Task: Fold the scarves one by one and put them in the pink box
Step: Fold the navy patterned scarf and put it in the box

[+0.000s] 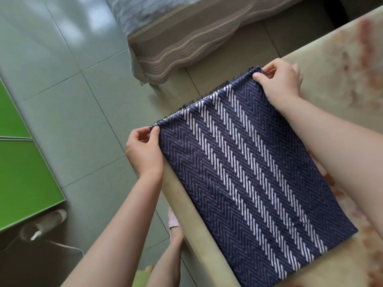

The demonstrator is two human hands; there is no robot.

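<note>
Navy herringbone scarf [248, 172] with white chevron stripes lies flat on the table [342, 65], its near-left part overhanging the table's edge. The fringed far edge runs between both hands. Left hand [143, 154] pinches the left far corner between thumb and fingers. Right hand [281, 81] pinches the right far corner, fingers curled over the fringe. Table cover is pale with a faded floral print. A bed [176, 38] with striped cover stands beyond on the tiled floor [72, 79]. Green panels [20, 172] lie at far left.
</note>
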